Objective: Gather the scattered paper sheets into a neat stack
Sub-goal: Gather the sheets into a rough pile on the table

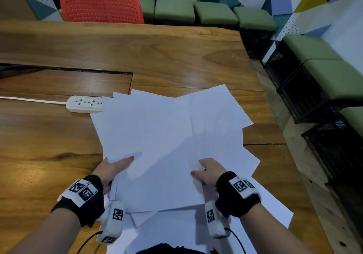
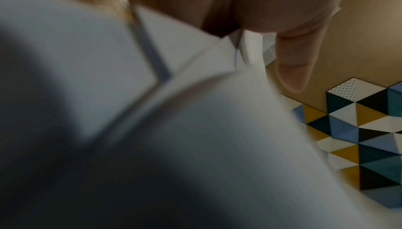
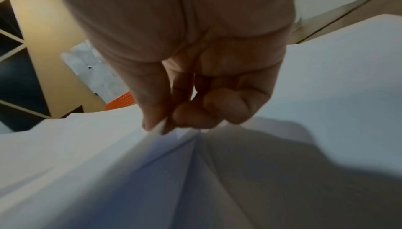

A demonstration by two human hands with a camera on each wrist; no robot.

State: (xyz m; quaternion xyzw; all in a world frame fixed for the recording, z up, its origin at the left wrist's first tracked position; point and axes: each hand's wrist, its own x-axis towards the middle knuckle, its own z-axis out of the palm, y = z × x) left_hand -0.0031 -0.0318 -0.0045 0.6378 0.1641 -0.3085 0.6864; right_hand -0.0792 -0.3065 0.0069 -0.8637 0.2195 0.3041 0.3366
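Observation:
Several white paper sheets (image 1: 167,132) lie fanned and overlapping on the wooden table (image 1: 157,57), with more loose sheets (image 1: 271,204) under my wrists. My left hand (image 1: 115,167) grips the left edge of the pile, thumb on top and fingers hidden underneath. My right hand (image 1: 206,170) pinches the sheets at the right, lifting a fold. In the right wrist view the right hand (image 3: 165,126) pinches a paper edge (image 3: 161,127) between thumb and curled fingers. In the left wrist view the thumb (image 2: 291,71) of my left hand lies over blurred sheets (image 2: 195,129).
A white power strip (image 1: 84,103) with its cable lies left of the pile, partly under a sheet. A red chair (image 1: 102,6) stands behind the table; green stools (image 1: 216,12) line the patterned wall. The table's right edge (image 1: 265,104) is close to the papers.

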